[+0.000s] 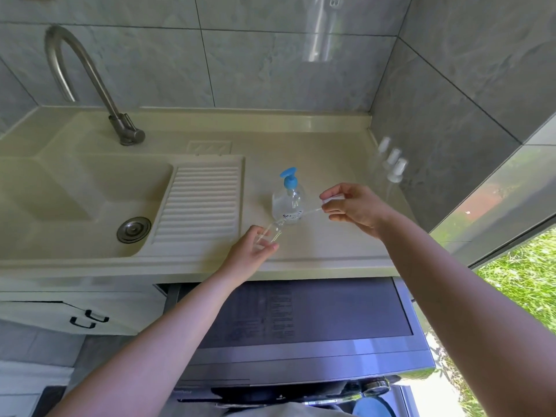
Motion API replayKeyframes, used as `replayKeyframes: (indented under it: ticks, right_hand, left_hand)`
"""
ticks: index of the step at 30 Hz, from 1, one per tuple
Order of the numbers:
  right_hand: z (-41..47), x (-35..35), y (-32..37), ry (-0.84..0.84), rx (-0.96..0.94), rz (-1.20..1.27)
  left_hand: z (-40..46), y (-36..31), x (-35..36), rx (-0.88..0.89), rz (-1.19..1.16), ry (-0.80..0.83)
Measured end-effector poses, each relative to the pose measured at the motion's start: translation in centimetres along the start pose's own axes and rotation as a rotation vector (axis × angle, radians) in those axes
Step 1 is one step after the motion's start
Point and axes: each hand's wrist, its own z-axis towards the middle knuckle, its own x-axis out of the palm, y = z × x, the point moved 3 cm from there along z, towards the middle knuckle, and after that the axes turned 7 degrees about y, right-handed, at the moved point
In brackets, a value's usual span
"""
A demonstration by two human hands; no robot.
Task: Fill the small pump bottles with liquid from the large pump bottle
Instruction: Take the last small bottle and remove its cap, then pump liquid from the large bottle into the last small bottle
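A cream desk (316,254) with a sink (75,188) at its left end. Near the front edge, mid-desk, stands the large pump bottle (288,203). In front of it the left hand (251,251) grips a small clear bottle (272,231), tilted; the right hand (352,207) pinches its white pump top (331,200), tube trailing. Likely next: lift the tube fully clear and keep the bottle upright. Three more small bottles (391,167) wait along the right edge, out of the way.

A cream countertop (316,145) carries the items. The large pump bottle (288,197) stands mid-counter. Three small pump bottles (391,167) stand by the right wall.
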Motion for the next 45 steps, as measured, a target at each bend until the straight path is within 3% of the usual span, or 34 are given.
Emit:
replayKeyframes:
  ticks: [10,25,37,45]
  right_hand:
    - [0.1,-3.1,-7.0,-0.464,0.159,0.127]
    - [5.5,0.5,-9.8,-0.527,0.146,-0.337]
    - [8.0,0.2,-9.8,-0.526,0.133,-0.436]
    - [8.7,0.5,-6.0,-0.612,-0.136,-0.388]
  left_hand:
    - [0.1,0.8,-0.5,-0.074,-0.175,-0.147]
    - [2.4,1.0,-1.8,-0.038,-0.207,-0.206]
    - [6.3,1.2,-2.3,-0.026,-0.240,-0.184]
    - [7.4,1.1,-2.7,0.018,-0.173,-0.208]
